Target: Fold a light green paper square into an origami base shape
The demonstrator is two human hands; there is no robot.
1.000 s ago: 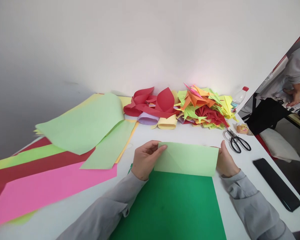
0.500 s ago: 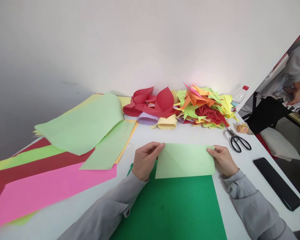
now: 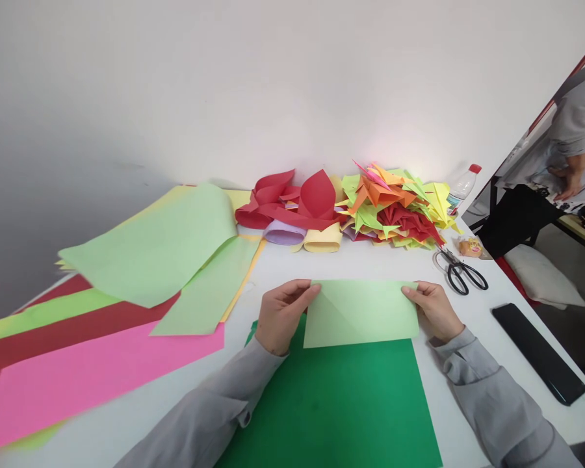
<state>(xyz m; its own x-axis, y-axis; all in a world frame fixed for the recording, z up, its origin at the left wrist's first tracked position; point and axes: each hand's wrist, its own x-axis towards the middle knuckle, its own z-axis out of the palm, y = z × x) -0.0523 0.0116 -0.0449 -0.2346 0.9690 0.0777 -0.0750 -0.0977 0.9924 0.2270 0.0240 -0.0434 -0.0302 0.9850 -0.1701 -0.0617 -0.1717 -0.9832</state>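
Note:
A pale green rectangular sheet of paper (image 3: 361,315) is stretched between my two hands, with faint diagonal crease lines on its left part. My left hand (image 3: 283,315) pinches its upper left corner between thumb and fingers. At the upper right corner, my right hand (image 3: 433,311) pinches it the same way. Beneath lies a large dark green sheet (image 3: 341,403) on the white table, its far part covered by the pale paper. Both hands are closed, and the fingertips behind the paper are hidden.
Large pale green sheets (image 3: 160,247) and a pink sheet (image 3: 107,370) lie at left. Red folded paper shapes (image 3: 316,198) and a pile of colourful folded paper (image 3: 390,205) line the wall. Scissors (image 3: 461,273), a bottle (image 3: 464,188) and a black case (image 3: 539,354) are at right. Another person (image 3: 572,143) stands beyond.
My hands keep the same pinch on the pale green paper and have barely moved. The view has shifted slightly, so the surroundings sit a little further left.

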